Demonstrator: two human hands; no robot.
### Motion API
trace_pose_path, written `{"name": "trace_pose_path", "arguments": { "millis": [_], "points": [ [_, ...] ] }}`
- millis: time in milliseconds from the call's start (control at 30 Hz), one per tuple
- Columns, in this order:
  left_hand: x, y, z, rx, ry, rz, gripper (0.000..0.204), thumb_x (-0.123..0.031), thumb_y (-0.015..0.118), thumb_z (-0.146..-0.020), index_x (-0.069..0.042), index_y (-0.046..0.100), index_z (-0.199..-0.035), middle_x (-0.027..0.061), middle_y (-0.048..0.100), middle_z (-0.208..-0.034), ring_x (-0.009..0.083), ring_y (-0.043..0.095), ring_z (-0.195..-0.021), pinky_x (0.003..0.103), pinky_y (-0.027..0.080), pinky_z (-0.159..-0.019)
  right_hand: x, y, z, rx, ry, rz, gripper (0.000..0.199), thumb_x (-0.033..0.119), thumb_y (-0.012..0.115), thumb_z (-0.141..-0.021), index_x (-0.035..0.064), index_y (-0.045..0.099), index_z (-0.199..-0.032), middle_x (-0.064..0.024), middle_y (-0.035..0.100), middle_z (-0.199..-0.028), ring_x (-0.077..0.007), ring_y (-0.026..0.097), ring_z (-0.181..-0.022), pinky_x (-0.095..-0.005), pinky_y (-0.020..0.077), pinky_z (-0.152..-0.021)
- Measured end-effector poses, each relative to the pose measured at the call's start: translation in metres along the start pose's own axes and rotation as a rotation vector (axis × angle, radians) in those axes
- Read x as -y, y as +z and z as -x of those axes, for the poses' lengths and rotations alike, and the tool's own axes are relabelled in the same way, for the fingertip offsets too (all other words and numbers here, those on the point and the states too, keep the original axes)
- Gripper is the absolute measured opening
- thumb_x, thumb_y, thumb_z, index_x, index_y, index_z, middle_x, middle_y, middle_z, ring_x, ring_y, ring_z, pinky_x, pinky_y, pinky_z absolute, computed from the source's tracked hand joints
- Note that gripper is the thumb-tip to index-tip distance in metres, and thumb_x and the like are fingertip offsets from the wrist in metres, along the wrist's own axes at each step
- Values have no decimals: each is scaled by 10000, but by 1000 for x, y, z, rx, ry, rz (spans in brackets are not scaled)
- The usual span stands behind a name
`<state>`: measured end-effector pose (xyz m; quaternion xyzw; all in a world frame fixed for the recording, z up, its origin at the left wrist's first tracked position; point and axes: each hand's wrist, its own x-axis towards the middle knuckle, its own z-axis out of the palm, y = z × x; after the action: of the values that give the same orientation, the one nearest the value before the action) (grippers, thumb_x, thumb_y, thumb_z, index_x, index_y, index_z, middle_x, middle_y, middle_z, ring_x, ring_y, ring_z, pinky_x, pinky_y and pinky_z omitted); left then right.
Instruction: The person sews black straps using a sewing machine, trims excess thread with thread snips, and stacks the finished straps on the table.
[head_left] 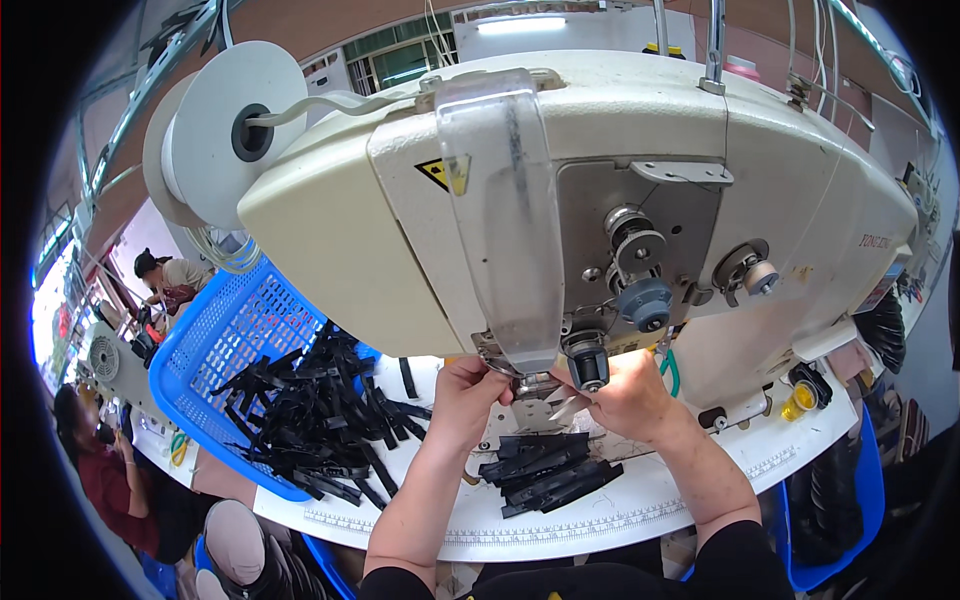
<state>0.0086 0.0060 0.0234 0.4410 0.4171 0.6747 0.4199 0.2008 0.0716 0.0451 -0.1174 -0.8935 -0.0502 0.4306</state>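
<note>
Brings the left hand (468,402) up to the metal parts (538,384) below the clear cover (500,220) of the sewing machine (820,230), with thumb and finger drawn together. Cannot tell whether closed around anything. Grips with the right hand (625,398), fingers curled, a thin pale piece (568,408) at the fingertips; cannot make out its exact kind.

Just in front of the machine, on the white table (650,478) between the forearms: a small stack of black strips (545,472) in overlapping bunches. To the left: a loose heap of black strips (310,410), jumbled in the blue basket (195,345) and spilling onto the table.

Judging by looks, very light, thin and soft, probably cloth-like; limp enough to bend and fold, with little danger of breaking. Perhaps slightly slippery, given the faint sheen. Likely to cling and tangle in the heap, so best drawn out singly by a free end. From the stack, best pinched at one short end between thumb and forefinger, without dragging neighbours along.
</note>
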Motion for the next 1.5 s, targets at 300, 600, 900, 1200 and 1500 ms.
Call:
{"name": "trace_pose_path", "arguments": {
  "millis": [300, 600, 900, 1200, 1500],
  "points": [
    [6, -2, 4, -12, -39, -8, 64, 26, 530, -811, 33, 586, -783, 58, 575, -675, 92, 512, -559, 205, 401, -517, -1, 4, 8, -38, -11, -64, 435, 37, 703, -566, 127, 625, -984, -39, 603, -679, -210, 603, -569, -295, 470, -480],
    [4, -5, 17, -61, -58, 35, 64, -60, 555, -851, 1, 540, -868, 54, 564, -683, 104, 521, -555, 215, 430, -515, 1, -6, 10, 125, 63, -11, 456, 68, 712, -566, 136, 621, -1008, -40, 612, -691, -211, 602, -573, -297, 469, -497],
    [18, 13, 68, 52, -100, -106, 179, -144, 527, -884, 19, 557, -950, 103, 620, -792, 179, 624, -664, 249, 497, -589, 28, -16, 7, 14, 9, 83, 219, 109, 623, -686, 54, 587, -896, -60, 521, -625, -236, 564, -580, -345, 427, -497],
    [42, 22, 92, -57, -55, 273, 247, -91, 551, -872, 0, 550, -1102, 71, 627, -901, 107, 585, -761, 219, 486, -688, 85, 3, 54, 40, 487, -589, 201, -27, 613, -732, -1, 612, -932, -93, 612, -706, -158, 602, -621, -246, 475, -605],
    [63, 4, 116, -155, -181, 257, 331, 13, 544, -849, 50, 490, -1174, 30, 542, -911, 70, 516, -798, 190, 451, -740, 93, 20, 60, 26, 634, -382, 339, 112, 665, -725, 34, 524, -1024, -95, 569, -782, -266, 585, -740, -334, 471, -645]
  ]
}}
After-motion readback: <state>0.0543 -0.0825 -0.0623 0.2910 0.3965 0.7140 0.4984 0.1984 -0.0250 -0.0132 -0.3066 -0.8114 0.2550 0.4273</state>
